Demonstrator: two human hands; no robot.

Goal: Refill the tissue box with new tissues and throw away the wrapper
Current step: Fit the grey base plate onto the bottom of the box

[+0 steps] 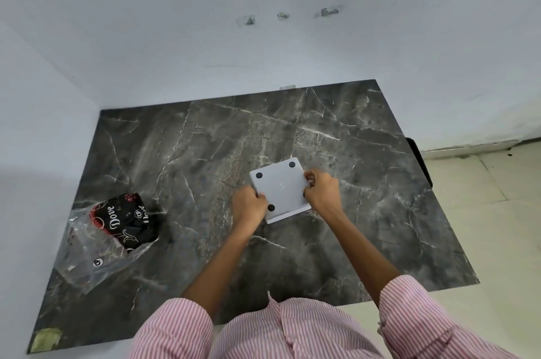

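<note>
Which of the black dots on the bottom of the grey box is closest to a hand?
The black round dot at the near corner of the upturned grey square box. It sits right beside the left hand; the two far dots are clear of both hands.

light: bright, even, soft | glare: pale sheen on the dark table (366,183) just beyond the box (281,189) | shadows: faint | edges: wide-angle bending, table sides splayed | focus: slightly soft

Pale grey tissue box (280,186) (black dots), dark white-veined marble table (366,154), pink-striped sleeves (415,309).
</note>
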